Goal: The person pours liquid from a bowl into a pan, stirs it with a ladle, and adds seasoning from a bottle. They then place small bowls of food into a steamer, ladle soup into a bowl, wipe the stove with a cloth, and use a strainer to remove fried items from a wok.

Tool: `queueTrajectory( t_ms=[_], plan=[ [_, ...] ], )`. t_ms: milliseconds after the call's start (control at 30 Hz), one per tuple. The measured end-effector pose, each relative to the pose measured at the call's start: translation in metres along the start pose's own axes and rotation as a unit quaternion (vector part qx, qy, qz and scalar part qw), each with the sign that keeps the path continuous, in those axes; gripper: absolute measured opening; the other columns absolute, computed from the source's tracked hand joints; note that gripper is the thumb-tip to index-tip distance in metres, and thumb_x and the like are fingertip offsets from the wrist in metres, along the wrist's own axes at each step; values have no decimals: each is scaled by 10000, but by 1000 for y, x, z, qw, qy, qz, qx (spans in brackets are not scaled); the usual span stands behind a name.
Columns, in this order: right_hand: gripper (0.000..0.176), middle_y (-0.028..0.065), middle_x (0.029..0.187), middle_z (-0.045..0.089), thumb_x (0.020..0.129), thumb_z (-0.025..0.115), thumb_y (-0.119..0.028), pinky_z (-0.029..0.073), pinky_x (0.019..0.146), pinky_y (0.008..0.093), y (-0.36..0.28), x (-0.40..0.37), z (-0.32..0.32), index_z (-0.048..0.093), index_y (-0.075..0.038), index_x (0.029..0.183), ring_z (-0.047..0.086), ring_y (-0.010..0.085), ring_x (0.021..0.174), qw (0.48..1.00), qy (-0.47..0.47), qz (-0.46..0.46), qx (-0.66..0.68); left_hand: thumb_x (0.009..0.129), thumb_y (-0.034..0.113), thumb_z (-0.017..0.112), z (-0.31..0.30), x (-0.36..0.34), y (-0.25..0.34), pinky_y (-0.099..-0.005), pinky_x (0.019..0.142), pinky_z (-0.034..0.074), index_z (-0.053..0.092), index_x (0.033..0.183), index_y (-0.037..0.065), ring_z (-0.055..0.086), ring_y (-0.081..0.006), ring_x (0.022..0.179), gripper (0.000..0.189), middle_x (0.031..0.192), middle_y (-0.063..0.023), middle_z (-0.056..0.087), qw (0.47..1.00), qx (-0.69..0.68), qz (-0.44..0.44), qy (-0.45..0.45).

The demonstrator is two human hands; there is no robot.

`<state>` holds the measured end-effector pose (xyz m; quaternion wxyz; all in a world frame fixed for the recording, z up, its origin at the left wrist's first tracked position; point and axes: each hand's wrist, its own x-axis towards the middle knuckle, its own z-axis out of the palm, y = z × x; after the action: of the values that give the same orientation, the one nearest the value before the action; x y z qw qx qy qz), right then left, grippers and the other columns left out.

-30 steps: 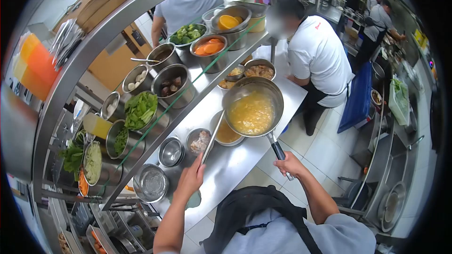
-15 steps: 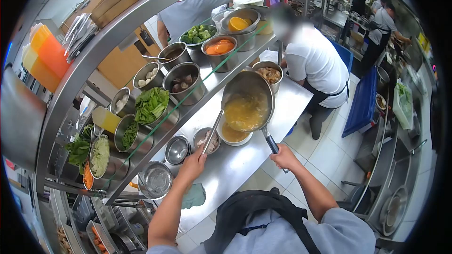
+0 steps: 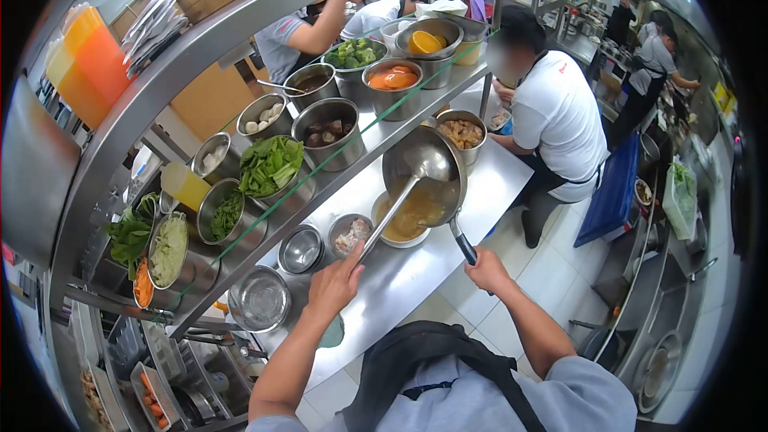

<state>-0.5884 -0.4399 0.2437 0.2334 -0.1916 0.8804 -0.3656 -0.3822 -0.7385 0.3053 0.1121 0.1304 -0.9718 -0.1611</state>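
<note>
Centre of frame. Right hand (image 3: 486, 270) clenched round the dark handle of a steel pan (image 3: 442, 188), which is tipped steeply over a white bowl (image 3: 400, 244) on the bench (image 3: 400, 288). Yellow soup in both pan and bowl. Left hand (image 3: 336, 284) grasps the end of a ladle (image 3: 426, 162); its scoop rests inside the pan, against the upper wall. Small steel bowl of meat (image 3: 350, 234) just left of the white bowl. Person in a white shirt (image 3: 560, 112) at the bench's far end, upper right.

Grey shirt (image 3: 576, 400), black apron (image 3: 424, 356)
</note>
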Motion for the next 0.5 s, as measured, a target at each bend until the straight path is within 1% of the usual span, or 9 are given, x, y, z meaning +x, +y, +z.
queueTrajectory(
  t_ms=[67,167,200,233,300,333,400,433,500],
  plan=[
    [183,250,790,654,792,641,-122,505,732,459,1,-1,-3,628,21,904,651,419,780,1000,3,-4,3,935,315,618,1,-4,-10,-485,616,537,438,1481,288,666,-362,706,576,831,-132,679,998,51,2,-27],
    [176,251,787,652,793,630,-117,504,733,465,-5,-10,-5,628,21,901,650,421,785,1000,5,-1,1,936,323,611,-1,-20,-33,-490,608,533,477,1457,302,667,-346,704,538,796,-123,667,995,80,-18,-61],
    [173,253,784,651,794,625,-114,504,735,470,-6,-12,-4,627,21,902,647,429,786,1000,17,-18,-10,937,320,610,-4,-19,-32,-497,626,529,502,1442,276,670,-368,726,519,838,-146,685,997,55,-17,-54],
    [170,255,782,651,795,620,-112,504,738,475,-6,-13,-3,627,21,902,644,437,787,999,28,-35,-21,937,320,610,-5,-15,-30,-497,626,529,502,1442,276,670,-368,726,519,838,-146,685,997,54,-15,-56],
    [160,258,778,650,796,618,-110,502,738,485,-11,-15,4,622,20,889,641,445,789,998,37,-37,-36,944,306,597,-7,-5,-24,-499,638,521,501,1446,226,669,-393,751,517,854,-183,691,996,-28,-77,-40],
    [150,260,774,650,797,616,-109,500,737,495,-12,-15,5,618,19,877,637,453,791,997,45,-44,-54,944,306,597,-3,-4,-28,-499,638,521,501,1446,226,669,-393,751,517,854,-183,691,996,-31,-77,-41],
    [156,266,782,650,802,610,-109,502,733,492,-12,-14,9,619,17,894,638,456,789,995,48,-46,-78,955,280,577,5,0,-38,-491,679,518,499,1445,157,676,-410,790,511,870,-238,685,985,-134,-111,-13],
    [163,271,789,650,806,605,-108,505,729,489,-14,-14,10,619,16,912,638,459,788,993,51,-46,-98,955,280,577,5,-2,-41,-491,679,518,499,1445,157,676,-410,790,511,870,-238,685,985,-134,-111,-12],
    [165,272,787,650,807,604,-106,503,733,497,-16,-16,11,622,15,917,638,462,789,993,55,-47,-97,964,254,561,5,-11,-41,-477,744,522,496,1442,117,686,-417,856,502,937,-263,688,932,-256,-226,-121]
  ],
)
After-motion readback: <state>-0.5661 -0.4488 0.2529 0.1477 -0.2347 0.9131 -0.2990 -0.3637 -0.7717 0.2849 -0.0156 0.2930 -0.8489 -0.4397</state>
